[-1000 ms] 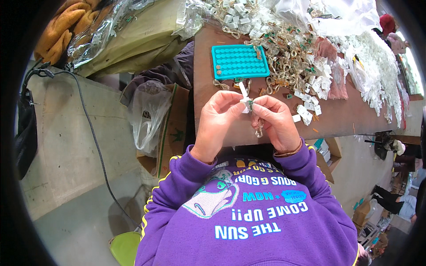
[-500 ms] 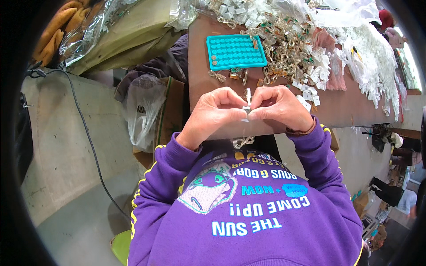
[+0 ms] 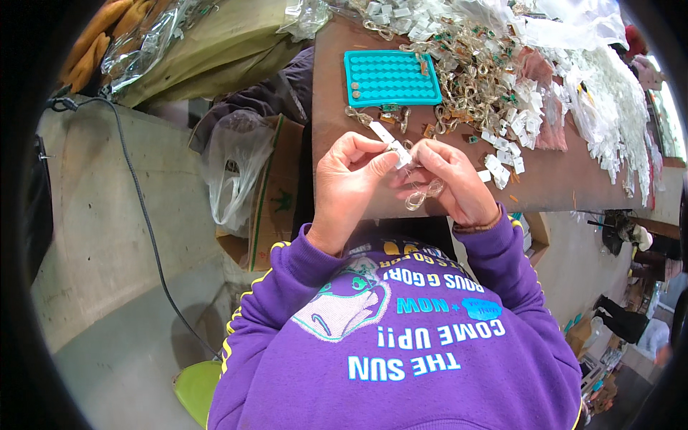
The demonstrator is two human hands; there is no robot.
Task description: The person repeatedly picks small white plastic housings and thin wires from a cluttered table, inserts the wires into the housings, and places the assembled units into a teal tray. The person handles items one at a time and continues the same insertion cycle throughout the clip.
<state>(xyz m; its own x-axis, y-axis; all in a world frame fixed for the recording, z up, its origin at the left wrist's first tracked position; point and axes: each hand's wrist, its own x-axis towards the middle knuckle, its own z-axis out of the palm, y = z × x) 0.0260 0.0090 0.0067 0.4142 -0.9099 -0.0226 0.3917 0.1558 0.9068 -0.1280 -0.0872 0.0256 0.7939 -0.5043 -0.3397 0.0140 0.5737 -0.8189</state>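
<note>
Over the table's near edge, my left hand (image 3: 353,172) pinches a small white plastic case (image 3: 401,153) between thumb and fingers. Its white flap (image 3: 381,132) sticks out toward the far left. My right hand (image 3: 456,180) meets the case from the other side, thumb and index finger closed near its end. A coil of thin clear wire (image 3: 425,195) hangs beside the right hand's lower fingers; fine strands run from it up toward the case. Whether the right fingertips grip the wire or the case is hard to make out.
Beyond my hands lies a teal tray (image 3: 390,77) with rows of hollows and small round discs at its left. A heap of coiled wires (image 3: 473,72) spreads right of it, with loose white cases (image 3: 502,152) nearer me. A cardboard box (image 3: 276,193) stands left of the table.
The white case has turned, its flap now leaning left. The wire coil has risen from below the table edge to my right fingers. My right hand has shifted its hold, fingers more spread.
</note>
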